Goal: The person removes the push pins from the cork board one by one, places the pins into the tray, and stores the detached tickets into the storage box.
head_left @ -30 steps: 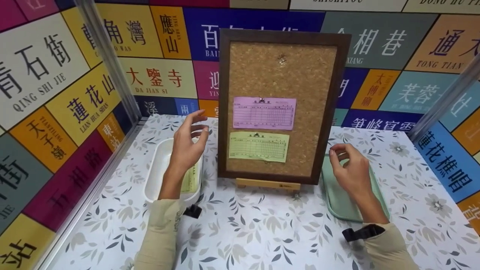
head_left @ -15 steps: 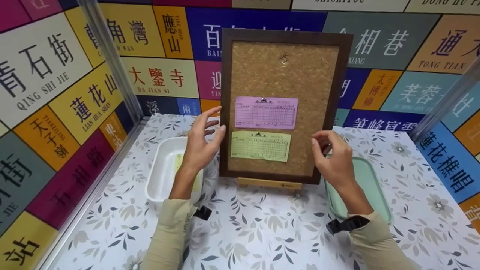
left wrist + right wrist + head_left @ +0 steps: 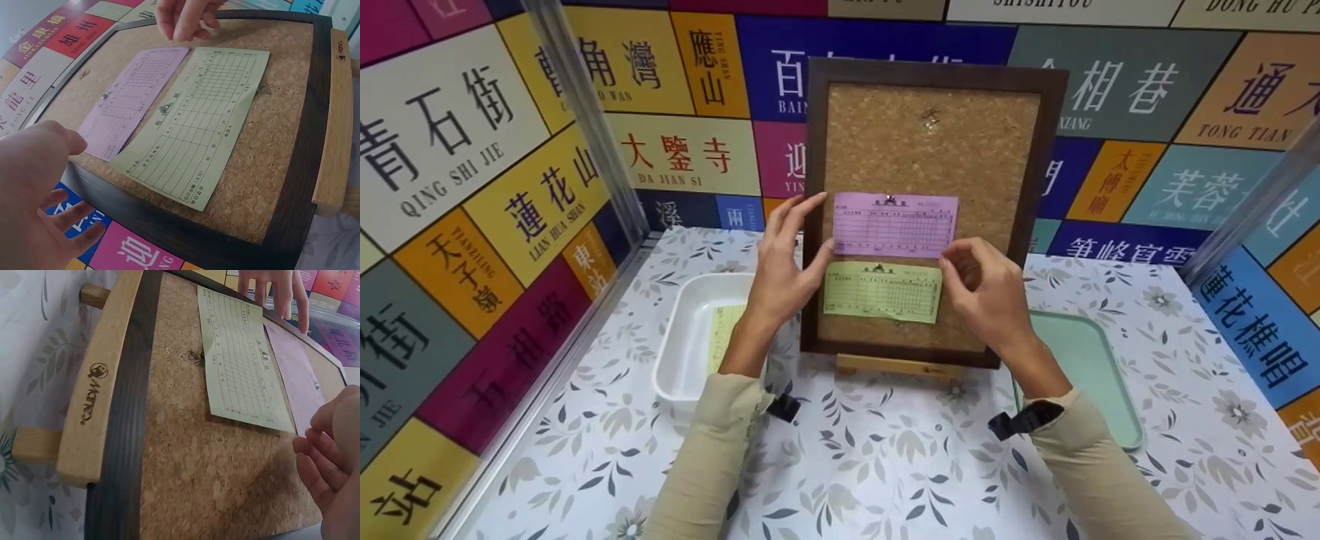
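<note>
The pink slip hangs above the green slip on a cork board, presumably propped upright for access, with the left hand, grip released, at its edge and the right hand, whose grip one cannot tell, by the pink slip's corner.

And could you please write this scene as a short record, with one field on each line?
Centre: cork board in a dark frame, upright on a wooden stand
Pinned higher: pink slip
Pinned lower: green slip, directly below
Person, left side: left hand, fingers spread near the pink slip's left edge
Person, right side: right hand, fingertips by the pink slip's lower right corner; grip unclear
Beside, left: white tray with a yellowish paper inside
Beside, right: pale green tray, partly hidden by the right arm
</note>
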`<state>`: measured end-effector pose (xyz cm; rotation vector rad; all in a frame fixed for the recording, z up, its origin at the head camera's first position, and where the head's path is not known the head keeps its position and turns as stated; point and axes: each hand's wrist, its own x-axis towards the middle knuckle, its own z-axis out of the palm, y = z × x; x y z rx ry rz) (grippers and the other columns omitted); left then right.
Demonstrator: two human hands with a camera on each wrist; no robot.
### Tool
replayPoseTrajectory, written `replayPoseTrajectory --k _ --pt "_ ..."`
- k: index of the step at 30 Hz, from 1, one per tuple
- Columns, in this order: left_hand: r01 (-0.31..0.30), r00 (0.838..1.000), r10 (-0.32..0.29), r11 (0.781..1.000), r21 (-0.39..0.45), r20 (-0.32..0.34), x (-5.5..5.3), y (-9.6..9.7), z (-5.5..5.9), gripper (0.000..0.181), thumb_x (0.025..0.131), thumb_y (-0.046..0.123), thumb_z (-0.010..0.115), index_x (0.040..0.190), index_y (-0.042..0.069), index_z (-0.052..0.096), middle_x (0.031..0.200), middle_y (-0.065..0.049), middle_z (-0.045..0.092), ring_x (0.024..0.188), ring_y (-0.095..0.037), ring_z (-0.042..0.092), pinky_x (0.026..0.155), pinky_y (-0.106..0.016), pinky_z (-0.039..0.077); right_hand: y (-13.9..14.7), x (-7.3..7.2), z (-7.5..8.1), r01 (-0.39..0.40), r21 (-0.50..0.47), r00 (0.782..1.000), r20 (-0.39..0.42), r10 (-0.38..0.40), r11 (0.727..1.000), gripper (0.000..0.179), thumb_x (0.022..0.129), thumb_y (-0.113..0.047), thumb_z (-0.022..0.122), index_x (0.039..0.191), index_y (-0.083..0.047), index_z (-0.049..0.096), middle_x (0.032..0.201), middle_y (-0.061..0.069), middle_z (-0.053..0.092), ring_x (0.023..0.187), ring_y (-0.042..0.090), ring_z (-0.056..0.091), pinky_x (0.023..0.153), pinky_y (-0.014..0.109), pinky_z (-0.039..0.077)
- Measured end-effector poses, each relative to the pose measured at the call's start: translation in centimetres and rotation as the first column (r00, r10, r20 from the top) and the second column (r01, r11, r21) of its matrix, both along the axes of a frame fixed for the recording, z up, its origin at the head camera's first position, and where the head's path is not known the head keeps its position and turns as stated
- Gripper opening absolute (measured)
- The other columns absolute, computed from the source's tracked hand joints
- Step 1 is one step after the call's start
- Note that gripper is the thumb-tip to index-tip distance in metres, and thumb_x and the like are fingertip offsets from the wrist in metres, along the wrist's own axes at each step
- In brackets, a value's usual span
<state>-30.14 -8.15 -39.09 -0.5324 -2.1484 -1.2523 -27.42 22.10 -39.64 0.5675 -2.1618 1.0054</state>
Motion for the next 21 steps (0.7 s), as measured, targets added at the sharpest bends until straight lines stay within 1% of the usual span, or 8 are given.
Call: replayPoseTrajectory --k 3,7,9,14,18,21 --pt "-0.013 1.000 0.013 1.000 -0.023 -0.002 -0.5 0.3 0.2 0.071 0.095 0.028 0.085 0.158 0.030 0.054 0.164 -0.013 0.045 0.155 -0.026 0.043 0.127 -0.055 0.037 -0.4 -0.4 0.5 -0.004 0.002 1.000 0.008 0.004 1.000 0.008 0.101 -0.012 0.075 0.107 -0.007 0.074 0.090 0.001 0.076 0.073 0.011 0.068 0.064 0.013 0.051" --pt "-0.027 1.000 0.027 0.999 -0.040 -0.005 -0.9 0.7 0.5 0.078 0.090 0.033 0.090 0.159 0.029 0.053 0.163 -0.011 0.045 0.154 -0.026 0.042 0.126 -0.050 0.041 -0.8 -1.0 1.2 -0.015 0.003 1.000 0.018 0.015 1.000 0.008 0.100 -0.011 0.075 0.107 -0.006 0.074 0.089 0.002 0.077 0.073 0.012 0.068 0.064 0.014 0.051" --pt "-0.039 0.999 0.039 0.998 -0.049 -0.011 -1.0 0.9 0.6 0.077 0.090 0.034 0.091 0.158 0.029 0.054 0.162 -0.011 0.046 0.154 -0.027 0.043 0.125 -0.049 0.042 -1.1 -1.3 1.4 -0.017 0.007 1.000 0.019 0.017 1.000 0.008 0.100 -0.011 0.075 0.106 -0.006 0.074 0.088 0.003 0.077 0.073 0.012 0.069 0.064 0.015 0.052" --pt "-0.069 0.998 0.069 0.996 -0.053 -0.012 -1.3 1.4 0.9 0.073 0.090 0.030 0.091 0.154 0.029 0.057 0.158 -0.011 0.048 0.154 -0.028 0.044 0.124 -0.048 0.044 -1.7 -1.8 2.0 -0.011 0.038 1.000 0.000 0.011 0.999 0.007 0.100 -0.010 0.073 0.105 -0.005 0.074 0.088 0.004 0.075 0.073 0.011 0.068 0.064 0.015 0.051" --pt "-0.084 0.996 0.084 0.995 -0.050 -0.003 -1.3 1.6 1.1 0.072 0.089 0.027 0.092 0.151 0.029 0.058 0.155 -0.010 0.049 0.149 -0.027 0.048 0.122 -0.044 0.046 -2.2 -2.1 2.5 -0.013 0.058 0.999 -0.031 0.014 0.998 0.007 0.099 -0.008 0.072 0.104 -0.005 0.075 0.086 0.004 0.075 0.072 0.012 0.067 0.063 0.016 0.050" --pt "-0.085 0.996 0.084 0.995 -0.047 -0.009 -1.4 1.6 1.2 0.071 0.087 0.026 0.093 0.149 0.026 0.059 0.152 -0.009 0.050 0.144 -0.025 0.052 0.121 -0.042 0.046 -2.6 -2.3 2.8 -0.005 0.072 0.999 -0.053 0.009 0.997 0.007 0.097 -0.007 0.072 0.103 -0.005 0.075 0.086 0.005 0.074 0.071 0.013 0.067 0.063 0.017 0.050"
